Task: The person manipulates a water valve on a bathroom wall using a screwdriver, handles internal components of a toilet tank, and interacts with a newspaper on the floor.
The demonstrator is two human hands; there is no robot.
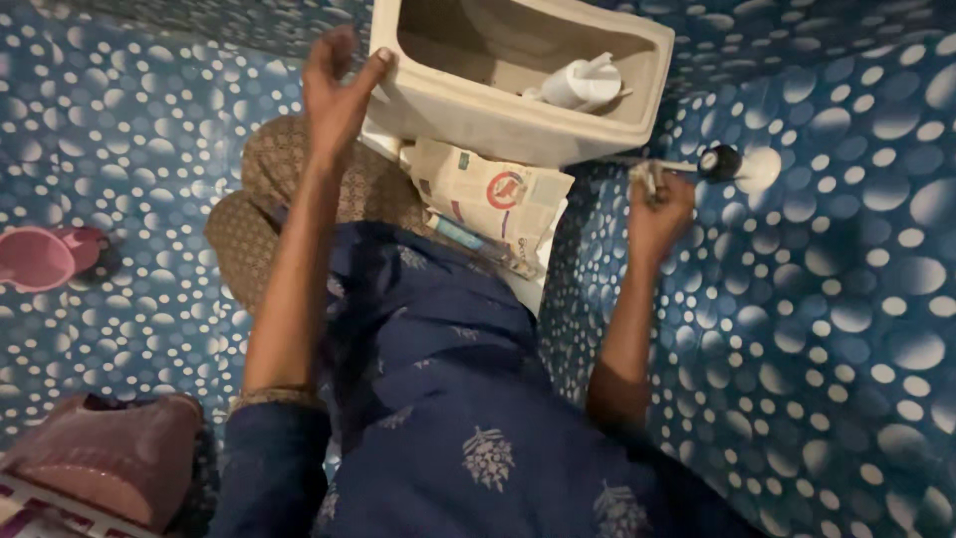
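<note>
An open cream toilet tank (478,112) without its lid sits at the top centre, with a white fill valve (580,83) inside. My left hand (337,92) rests on the tank's left rim, thumb hooked over the edge. My right hand (657,211) is closed on a small metal fitting (647,177) below the tank's right corner, at the end of a pipe running to a black wall valve (719,161). A folded newspaper (493,194) lies on the toilet under the tank.
Blue wall tiles with white dots (827,319) surround the toilet. A pink mug (40,259) stands at the far left. A pink cloth bundle (110,453) lies at the lower left. My dark blue patterned garment (448,399) fills the lower middle.
</note>
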